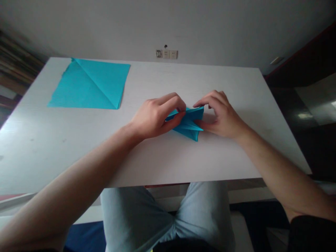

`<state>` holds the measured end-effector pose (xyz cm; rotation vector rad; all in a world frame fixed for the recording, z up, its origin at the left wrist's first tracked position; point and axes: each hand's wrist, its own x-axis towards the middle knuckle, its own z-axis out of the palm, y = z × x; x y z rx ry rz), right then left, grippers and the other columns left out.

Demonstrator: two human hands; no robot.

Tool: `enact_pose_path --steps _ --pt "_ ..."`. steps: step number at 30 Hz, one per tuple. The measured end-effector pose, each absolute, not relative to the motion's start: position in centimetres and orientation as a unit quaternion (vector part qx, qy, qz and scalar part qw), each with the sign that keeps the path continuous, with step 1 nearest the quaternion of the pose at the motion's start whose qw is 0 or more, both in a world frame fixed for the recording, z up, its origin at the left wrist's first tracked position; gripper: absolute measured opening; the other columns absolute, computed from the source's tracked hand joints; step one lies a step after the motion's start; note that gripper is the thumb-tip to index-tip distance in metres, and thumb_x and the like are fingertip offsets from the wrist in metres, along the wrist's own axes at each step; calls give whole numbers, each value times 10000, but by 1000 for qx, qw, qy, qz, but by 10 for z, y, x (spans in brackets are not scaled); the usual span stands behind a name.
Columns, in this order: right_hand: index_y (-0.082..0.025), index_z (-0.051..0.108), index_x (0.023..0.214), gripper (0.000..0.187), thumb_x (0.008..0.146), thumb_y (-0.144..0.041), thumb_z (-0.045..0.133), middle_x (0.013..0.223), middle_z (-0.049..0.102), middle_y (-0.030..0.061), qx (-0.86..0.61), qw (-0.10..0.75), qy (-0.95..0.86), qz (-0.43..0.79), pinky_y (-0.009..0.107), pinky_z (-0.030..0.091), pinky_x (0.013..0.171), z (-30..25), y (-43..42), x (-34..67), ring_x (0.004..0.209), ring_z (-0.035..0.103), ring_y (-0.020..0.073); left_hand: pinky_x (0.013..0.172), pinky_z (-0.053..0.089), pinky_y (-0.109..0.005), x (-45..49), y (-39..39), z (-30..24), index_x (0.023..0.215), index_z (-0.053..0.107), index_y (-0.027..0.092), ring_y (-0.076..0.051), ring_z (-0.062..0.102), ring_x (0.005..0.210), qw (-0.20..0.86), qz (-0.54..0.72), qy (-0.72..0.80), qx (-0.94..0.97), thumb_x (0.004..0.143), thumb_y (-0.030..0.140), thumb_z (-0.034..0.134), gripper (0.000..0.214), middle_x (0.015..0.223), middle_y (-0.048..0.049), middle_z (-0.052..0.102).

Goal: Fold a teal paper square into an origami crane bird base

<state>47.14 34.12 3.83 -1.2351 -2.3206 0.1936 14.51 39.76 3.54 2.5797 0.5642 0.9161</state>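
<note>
A small folded piece of blue paper (189, 123) is between my hands, with several pointed flaps fanning out toward the right. My left hand (163, 113) pinches its left part between thumb and curled fingers, which hide that end. On the other side, my right hand (219, 112) has its thumb against the paper's right flaps. The right index finger arches over the upper right corner, with thumb and fingers apart. Whether the right fingertips grip a flap is hard to make out.
Flat blue paper sheets (102, 87) with a diagonal crease and a ragged left edge lie at the table's back left. The white table (183, 161) ends at a wall with power sockets (166, 54). My legs (162, 213) are below its front edge.
</note>
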Motion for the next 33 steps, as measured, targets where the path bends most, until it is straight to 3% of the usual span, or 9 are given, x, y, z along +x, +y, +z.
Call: enact_pose_path --steps 4,8,13,16,19,23,26,30,33 --pt "-355 860 1297 287 1177 -613 822 1249 864 94 -454 249 -853 66 647 614 1104 31 345 469 1175 785 414 902 694 -403 148 397 34 1273 689 288 -240 847 1056 204 327 168 907 1246 253 583 114 1271 -99 860" --pt "-341 846 1151 177 1200 -494 774 1160 869 79 -445 256 -852 99 597 606 1051 27 349 469 1083 767 372 926 715 -371 146 401 29 1333 680 275 -219 864 1053 237 327 160 901 1168 216 679 175 1289 -88 871" --pt "-322 847 1307 164 1162 -374 792 1233 874 84 -427 293 -844 139 519 637 954 26 350 464 1024 772 336 967 702 -378 145 402 26 1524 730 249 -242 889 1122 216 292 200 910 1090 220 782 438 1354 -100 901" --pt "-308 852 1365 210 1188 -337 742 1280 892 101 -432 304 -839 132 526 656 1021 24 351 460 1114 810 353 922 668 -371 151 399 28 1503 812 221 -240 873 1049 183 274 229 916 1130 248 766 377 1306 -105 900" --pt "-303 872 1338 212 1142 -345 801 1292 917 103 -448 297 -834 126 564 652 1140 22 354 458 1232 824 389 929 644 -376 158 395 34 1326 897 207 -247 851 1047 150 237 274 920 1213 254 689 241 1282 -128 896" --pt "-318 867 1477 516 967 -348 945 1409 934 63 -482 314 -793 202 526 692 1097 20 356 459 1211 848 371 870 594 -408 161 392 46 1217 944 187 -282 825 998 128 179 343 913 1267 260 657 300 1219 -153 913" --pt "-304 887 1436 487 956 -366 940 1377 941 64 -489 318 -782 220 497 702 1009 20 357 461 1126 849 348 817 544 -418 159 392 51 1230 965 167 -289 806 922 133 161 383 900 1257 256 685 295 1152 -157 929" --pt "-297 878 1438 446 997 -357 908 1328 922 91 -466 319 -806 174 522 703 990 18 358 463 1133 822 356 906 597 -401 156 394 48 1441 962 227 -292 865 1038 161 189 383 890 1171 205 760 337 1298 -128 963" --pt "-322 833 1431 485 992 -455 989 1294 872 109 -457 343 -814 99 583 696 993 20 357 465 1119 777 380 924 622 -402 154 396 43 1385 984 260 -294 886 1051 179 204 378 885 1171 237 753 316 1270 -118 969"
